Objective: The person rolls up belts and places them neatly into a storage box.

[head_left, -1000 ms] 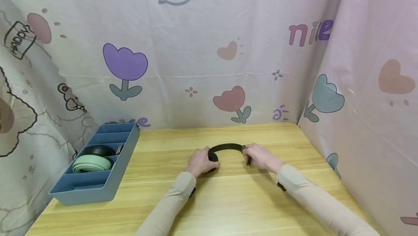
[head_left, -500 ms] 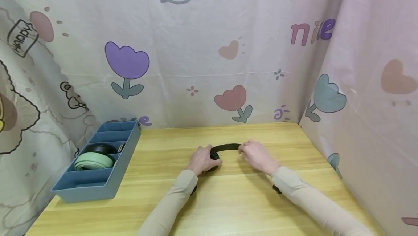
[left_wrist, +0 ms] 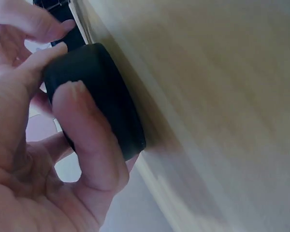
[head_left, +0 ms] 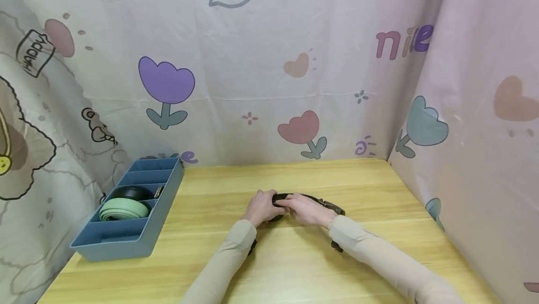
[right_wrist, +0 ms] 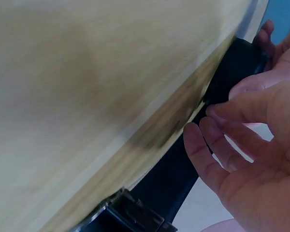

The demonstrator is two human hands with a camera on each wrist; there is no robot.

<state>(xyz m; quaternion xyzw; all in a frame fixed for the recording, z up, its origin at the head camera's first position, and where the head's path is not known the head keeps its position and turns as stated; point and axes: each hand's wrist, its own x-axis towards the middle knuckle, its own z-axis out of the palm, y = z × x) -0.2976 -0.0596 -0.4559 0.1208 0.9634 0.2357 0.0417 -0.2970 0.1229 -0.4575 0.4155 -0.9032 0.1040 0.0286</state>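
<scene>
A black belt [head_left: 313, 197] is partly coiled on the table. My left hand [head_left: 260, 208] grips the coil [left_wrist: 92, 77] on edge, its thumb across the outer face. Close beside it is my right hand [head_left: 305, 209], loosely bent, with its fingertips [right_wrist: 195, 133] at the strap just beside the coil. In the right wrist view these fingers lie in front of the strap, and whether they press on it is hard to tell. The loose end with its metal buckle [right_wrist: 130, 210] extends to the right, behind the right hand in the head view.
At the left stands a blue divided tray [head_left: 145, 243]. Inside are a rolled light-green belt [head_left: 123, 209] and a rolled black belt [head_left: 134, 193], in separate compartments. A printed curtain [head_left: 236, 79] hangs behind the wooden table [head_left: 278, 266] and at both sides.
My right hand has moved left along the strap, from the buckle to the coil, letting go of the buckle end, which now lies to its right. The left hand keeps its hold.
</scene>
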